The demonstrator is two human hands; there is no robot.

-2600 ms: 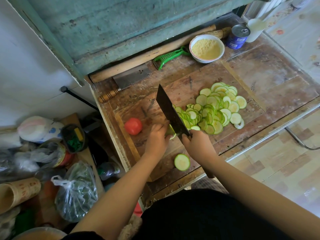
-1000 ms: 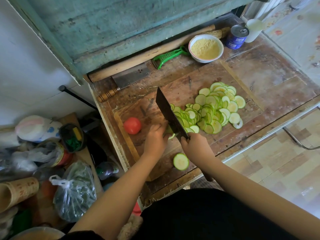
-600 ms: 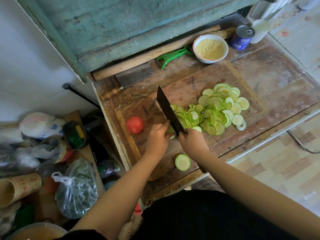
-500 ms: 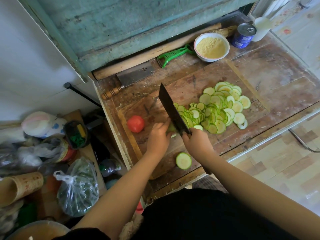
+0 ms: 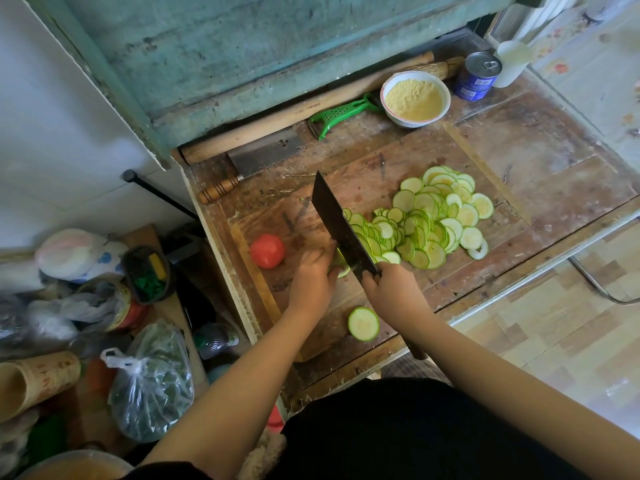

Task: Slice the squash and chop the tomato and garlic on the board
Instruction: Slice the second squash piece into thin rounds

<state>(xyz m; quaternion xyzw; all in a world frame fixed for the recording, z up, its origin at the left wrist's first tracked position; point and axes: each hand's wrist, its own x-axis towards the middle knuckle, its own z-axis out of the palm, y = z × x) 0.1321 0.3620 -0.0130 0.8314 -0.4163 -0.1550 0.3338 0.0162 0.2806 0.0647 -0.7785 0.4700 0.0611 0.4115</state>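
On the wooden board (image 5: 374, 181) my left hand (image 5: 313, 280) holds down a short stub of green squash (image 5: 341, 266). My right hand (image 5: 393, 289) grips the handle of a dark cleaver (image 5: 341, 226), whose blade stands against the stub's cut face. Several thin squash slices (image 5: 429, 220) are heaped to the right of the blade. A thick round squash end (image 5: 363, 323) lies near the board's front edge, between my wrists. A whole red tomato (image 5: 266, 251) sits at the board's left side. No garlic is in view.
A second cleaver (image 5: 259, 159), a rolling pin (image 5: 304, 109) and a green peeler (image 5: 341, 116) lie behind the board. A bowl of yellow powder (image 5: 415, 98) and a blue can (image 5: 478, 74) stand at the back right. Bags and containers (image 5: 149, 379) crowd the floor on the left.
The cleaver has kept rising and falling on the squash stub, which has grown shorter, and the heap of slices beside the blade has grown. Both hands stay in the same spot.
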